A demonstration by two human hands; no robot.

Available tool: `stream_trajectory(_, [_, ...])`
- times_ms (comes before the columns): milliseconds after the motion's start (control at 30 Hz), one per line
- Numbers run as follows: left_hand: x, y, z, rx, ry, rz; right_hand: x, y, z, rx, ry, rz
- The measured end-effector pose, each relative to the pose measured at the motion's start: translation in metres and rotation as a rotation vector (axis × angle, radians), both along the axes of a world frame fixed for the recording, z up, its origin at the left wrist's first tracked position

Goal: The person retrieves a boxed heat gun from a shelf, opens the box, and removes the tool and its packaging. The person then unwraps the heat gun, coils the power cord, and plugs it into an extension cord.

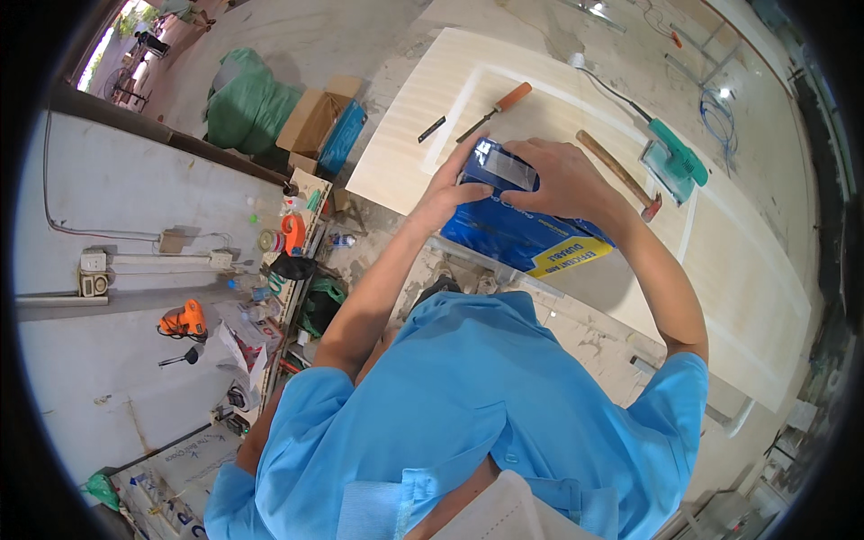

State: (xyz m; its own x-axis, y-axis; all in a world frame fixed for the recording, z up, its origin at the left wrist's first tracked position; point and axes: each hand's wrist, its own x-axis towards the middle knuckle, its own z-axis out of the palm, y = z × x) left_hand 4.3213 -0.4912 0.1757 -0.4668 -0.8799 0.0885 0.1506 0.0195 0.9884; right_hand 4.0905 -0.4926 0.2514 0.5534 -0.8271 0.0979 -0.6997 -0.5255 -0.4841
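Both hands are on a blue cardboard box (513, 236) with a yellow patch at one corner, at the near edge of a pale wooden board. My left hand (447, 192) wraps the box's left end, its thumb along the top edge. Across the upper side curves my right hand (569, 180), its thumb and fingers around a shiny, clear-looking area of the end. What lies under the palms is hidden. Beyond the box rests a chisel (495, 110) with an orange handle. A wooden-handled hammer (619, 173) lies just right of my right hand.
The pale board (765, 306) serves as the tabletop. On its right sits a green electric sander (675, 153) with a cord; a small dark strip (432, 129) lies near the far left edge. Left stand an open carton (306, 121) and a cluttered shelf (292, 270).
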Motion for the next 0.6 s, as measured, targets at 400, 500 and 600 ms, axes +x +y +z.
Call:
stream_trajectory(400, [-0.016, -0.002, -0.030, -0.184, -0.022, 0.152, 0.002, -0.008, 0.024, 0.069, 0.144, 0.161])
stream_trajectory(500, [-0.015, -0.004, -0.025, -0.142, 0.020, 0.171, 0.004, -0.005, 0.022, 0.067, 0.143, 0.172])
stream_trajectory(600, [-0.008, -0.009, -0.014, 0.013, 0.046, 0.096, 0.010, -0.005, 0.016, 0.104, 0.249, 0.140])
